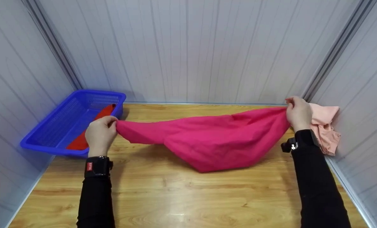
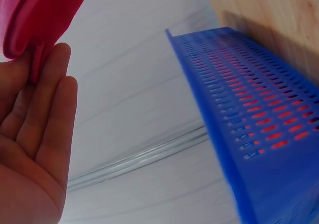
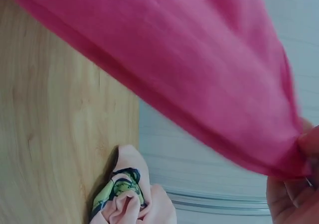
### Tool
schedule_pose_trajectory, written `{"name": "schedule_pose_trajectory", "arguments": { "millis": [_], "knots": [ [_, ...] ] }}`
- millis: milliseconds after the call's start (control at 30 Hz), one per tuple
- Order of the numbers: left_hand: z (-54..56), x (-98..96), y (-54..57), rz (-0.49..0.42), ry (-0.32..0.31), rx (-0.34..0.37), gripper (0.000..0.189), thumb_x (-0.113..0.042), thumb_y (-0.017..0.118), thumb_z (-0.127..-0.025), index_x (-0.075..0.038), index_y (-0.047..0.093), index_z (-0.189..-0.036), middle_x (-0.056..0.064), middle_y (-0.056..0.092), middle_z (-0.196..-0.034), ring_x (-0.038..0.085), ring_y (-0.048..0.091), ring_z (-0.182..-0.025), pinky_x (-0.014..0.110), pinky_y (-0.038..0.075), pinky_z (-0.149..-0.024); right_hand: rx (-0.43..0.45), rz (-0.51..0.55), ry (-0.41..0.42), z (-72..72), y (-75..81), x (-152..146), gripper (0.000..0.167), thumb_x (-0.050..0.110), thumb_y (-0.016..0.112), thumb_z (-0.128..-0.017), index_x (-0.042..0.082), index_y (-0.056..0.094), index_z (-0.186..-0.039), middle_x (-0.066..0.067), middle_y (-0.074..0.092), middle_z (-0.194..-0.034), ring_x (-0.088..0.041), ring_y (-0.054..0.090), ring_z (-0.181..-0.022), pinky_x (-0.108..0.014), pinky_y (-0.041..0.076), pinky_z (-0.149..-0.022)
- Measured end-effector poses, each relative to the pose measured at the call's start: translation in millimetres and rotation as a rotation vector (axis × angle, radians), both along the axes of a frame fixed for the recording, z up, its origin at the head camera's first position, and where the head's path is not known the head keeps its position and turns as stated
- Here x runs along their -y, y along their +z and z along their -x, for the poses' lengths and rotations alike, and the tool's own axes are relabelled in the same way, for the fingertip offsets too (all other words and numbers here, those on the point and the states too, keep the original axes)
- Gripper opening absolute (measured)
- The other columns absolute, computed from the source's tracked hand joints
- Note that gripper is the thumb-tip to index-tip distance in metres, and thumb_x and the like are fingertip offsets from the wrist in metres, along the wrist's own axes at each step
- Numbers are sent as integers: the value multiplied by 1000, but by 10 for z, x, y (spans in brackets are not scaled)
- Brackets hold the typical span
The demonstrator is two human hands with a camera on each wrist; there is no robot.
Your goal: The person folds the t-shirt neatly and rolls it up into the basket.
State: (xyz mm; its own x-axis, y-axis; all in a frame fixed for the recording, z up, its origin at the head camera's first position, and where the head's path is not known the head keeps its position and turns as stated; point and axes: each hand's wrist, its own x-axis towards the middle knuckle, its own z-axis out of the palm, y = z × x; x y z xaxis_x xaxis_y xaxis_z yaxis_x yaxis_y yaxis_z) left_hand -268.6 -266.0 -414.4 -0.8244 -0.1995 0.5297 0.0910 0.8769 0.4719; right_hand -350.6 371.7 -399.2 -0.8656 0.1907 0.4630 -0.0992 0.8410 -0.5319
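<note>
A bright pink garment (image 1: 220,136) hangs stretched sideways over the wooden table, its lower folds sagging in the middle. My left hand (image 1: 101,134) pinches its narrow, sleeve-like end. In the left wrist view, thumb and fingertips of the left hand (image 2: 37,124) grip the folded pink edge, the other fingers fairly straight. At the opposite end, my right hand (image 1: 298,114) pinches a corner of the garment. The right wrist view shows the pink cloth (image 3: 189,79) running down to the fingers of the right hand (image 3: 294,194).
A blue plastic basket (image 1: 46,147) with perforated sides stands at the left, a red cloth (image 1: 80,141) inside it. Beyond my right hand a crumpled light-pink garment (image 1: 326,136) lies against the wall; its green print (image 3: 124,186) shows from the right wrist. Panelled walls (image 1: 188,50) enclose the wooden tabletop (image 1: 175,196).
</note>
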Motion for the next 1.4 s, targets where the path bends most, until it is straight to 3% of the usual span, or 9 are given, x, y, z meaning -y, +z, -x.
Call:
{"name": "schedule_pose_trajectory", "arguments": {
  "millis": [167,333,533,767,967,1100,1400],
  "knots": [
    [43,-4,-98,45,-8,13,11,-11,68,-87,-10,77,-94,12,73,-89,38,67,-82,52,47,-62,48,-47,120,-21,-58,31,36,6,44,-96,-7,58,-127,-31,56,-125,-46,52,-115,-55,38,-98],
    [52,-13,-174,54,-21,27,10,-10,69,-87,-9,77,-93,13,73,-89,38,67,-80,53,47,-61,68,-80,189,-82,-126,81,35,8,48,-97,-8,57,-127,-32,55,-124,-47,52,-114,-57,39,-96],
    [48,-18,-190,62,-36,-6,10,-8,69,-86,-9,77,-92,13,73,-87,38,67,-78,53,47,-59,22,-137,267,-171,-192,233,32,6,56,-94,-8,61,-122,-30,61,-118,-46,56,-109,-56,42,-94],
    [26,-10,-199,65,-42,-7,10,-8,69,-86,-8,77,-92,14,73,-87,39,67,-77,54,47,-59,47,-204,341,-288,-265,484,31,8,60,-95,-5,63,-123,-26,63,-117,-43,57,-109,-54,43,-92],
    [34,-3,-219,57,-34,-11,10,-8,69,-86,-8,77,-92,13,73,-87,39,67,-78,54,47,-59,32,-228,421,-398,-364,667,26,6,64,-92,-4,67,-115,-24,67,-111,-42,59,-106,-54,43,-93],
    [23,-1,-250,50,-26,-10,10,-8,69,-86,-9,77,-92,13,74,-88,39,67,-78,54,47,-60,36,-249,523,-515,-451,827,22,4,69,-89,-3,69,-110,-21,69,-106,-40,61,-103,-53,45,-93],
    [24,6,-284,47,-20,6,11,-10,68,-87,-9,77,-94,13,74,-89,40,67,-79,54,47,-61,-15,-438,760,-831,-786,1113,22,11,80,-81,4,72,-101,-7,69,-97,-28,64,-96,-44,50,-87]
  ]
}}
